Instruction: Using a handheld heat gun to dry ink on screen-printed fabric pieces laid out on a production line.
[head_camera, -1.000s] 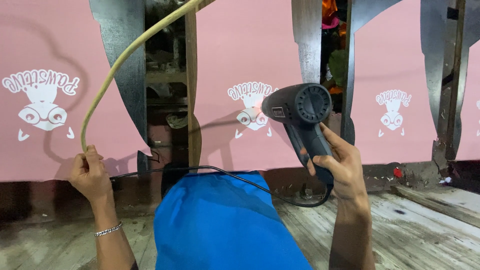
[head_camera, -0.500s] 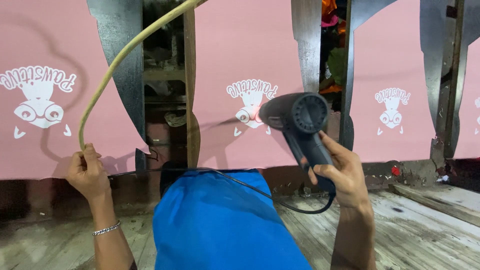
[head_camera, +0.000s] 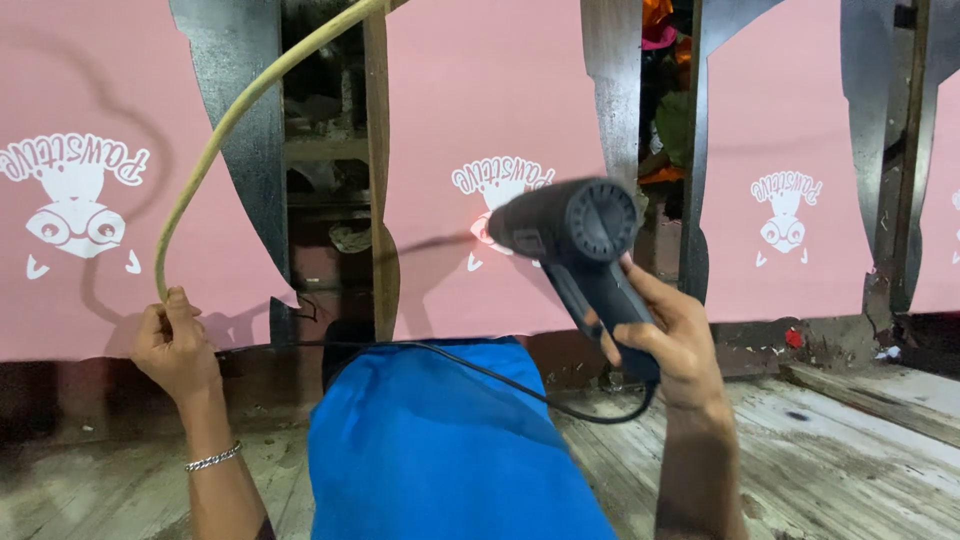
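Right hand (head_camera: 672, 335) grips black heat gun (head_camera: 572, 232) toward middle pink panel's (head_camera: 480, 100) white print (head_camera: 497, 188).

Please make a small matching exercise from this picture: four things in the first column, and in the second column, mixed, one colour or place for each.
Things:
1. heat gun
2. rope
3. pink panel
4. bracelet

Descriptions:
A. silver, on the left wrist
B. black, gripped by the right hand
C. carries a white print, straight ahead
D. tan, curving up from the left hand

Pairs: 1-B, 2-D, 3-C, 4-A
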